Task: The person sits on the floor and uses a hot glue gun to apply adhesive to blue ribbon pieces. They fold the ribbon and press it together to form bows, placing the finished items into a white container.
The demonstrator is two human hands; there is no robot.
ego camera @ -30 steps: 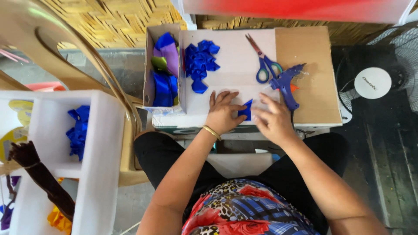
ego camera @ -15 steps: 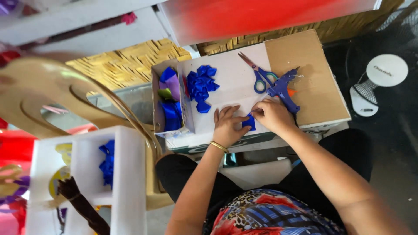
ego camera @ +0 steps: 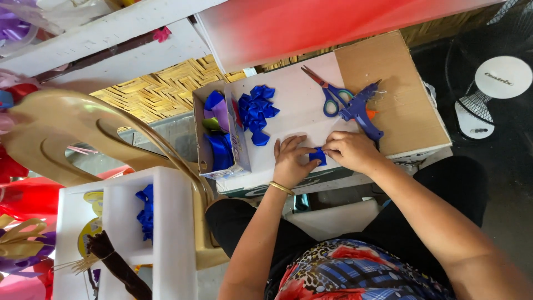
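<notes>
Left hand point(ego camera: 290, 161): your fingers pinch the small folded blue ribbon piece point(ego camera: 318, 156)
Right hand point(ego camera: 351, 150): your fingers grip its right edge
Far: blue plastic glue gun point(ego camera: 361, 109)

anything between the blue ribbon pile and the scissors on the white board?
In the head view nothing lies between the blue ribbon pile and the scissors; that stretch of the white board is bare.
</notes>
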